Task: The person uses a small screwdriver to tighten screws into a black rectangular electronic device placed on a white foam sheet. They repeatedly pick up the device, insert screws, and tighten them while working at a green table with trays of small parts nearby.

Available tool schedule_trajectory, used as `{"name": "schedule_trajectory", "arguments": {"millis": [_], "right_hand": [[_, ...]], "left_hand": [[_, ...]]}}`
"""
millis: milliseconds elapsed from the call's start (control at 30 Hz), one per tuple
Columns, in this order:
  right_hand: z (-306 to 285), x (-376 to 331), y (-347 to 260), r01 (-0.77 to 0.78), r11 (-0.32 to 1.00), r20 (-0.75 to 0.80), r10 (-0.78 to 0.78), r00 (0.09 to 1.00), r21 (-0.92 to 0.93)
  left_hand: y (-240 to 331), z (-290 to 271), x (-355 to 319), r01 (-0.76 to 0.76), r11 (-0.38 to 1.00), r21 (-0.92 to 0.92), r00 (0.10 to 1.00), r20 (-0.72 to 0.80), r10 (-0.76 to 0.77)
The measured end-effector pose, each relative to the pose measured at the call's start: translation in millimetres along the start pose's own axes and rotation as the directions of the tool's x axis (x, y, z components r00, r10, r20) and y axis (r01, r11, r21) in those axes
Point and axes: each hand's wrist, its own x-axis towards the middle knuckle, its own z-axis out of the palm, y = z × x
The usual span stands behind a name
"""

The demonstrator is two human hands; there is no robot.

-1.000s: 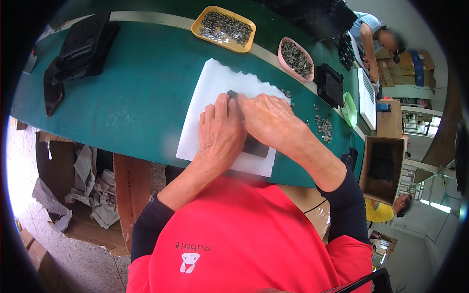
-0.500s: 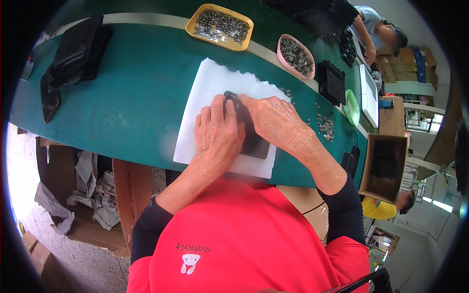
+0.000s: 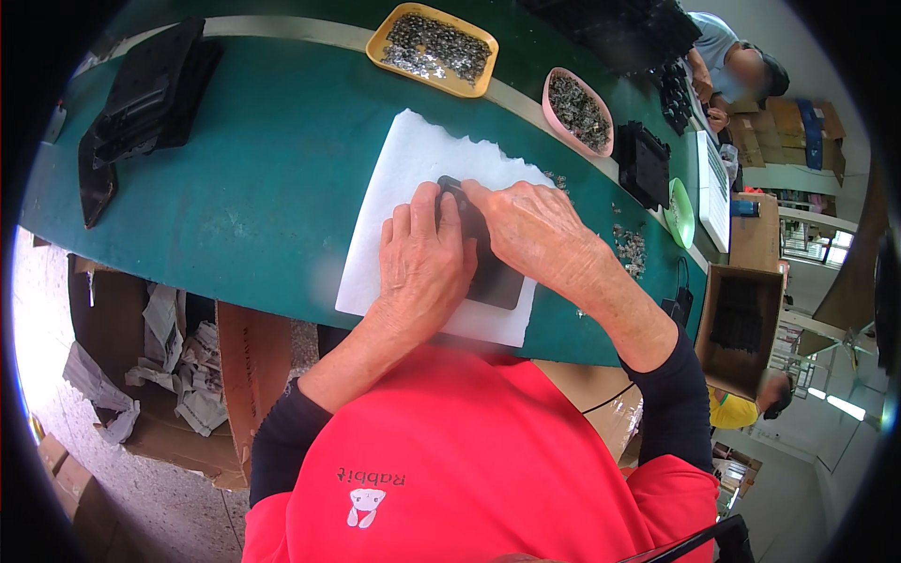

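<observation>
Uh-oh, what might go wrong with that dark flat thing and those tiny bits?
The small shiny bits lie loose beside the right forearm, so a sideways bump might scatter them. The dark flat piece rests on a white sheet, which might slip if the left hand pushed hard sideways.

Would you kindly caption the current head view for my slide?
Left hand and right hand at a dark flat part, which lies on a white sheet over a green tabletop.
</observation>
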Motion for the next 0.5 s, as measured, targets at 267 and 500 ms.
{"name": "schedule_trajectory", "arguments": {"millis": [267,500], "right_hand": [[1,7,1,-0.051,0.987,0.024,0.048,0.999,0.154],[-17,14,-14,0.009,0.994,0.032,-0.013,0.999,0.11]], "left_hand": [[-1,1,-2,-0.009,1.0,-0.01,1.0,-0.01,0.009],[0,1,1,-0.024,1.0,-0.011,0.999,-0.045,0.024]]}}
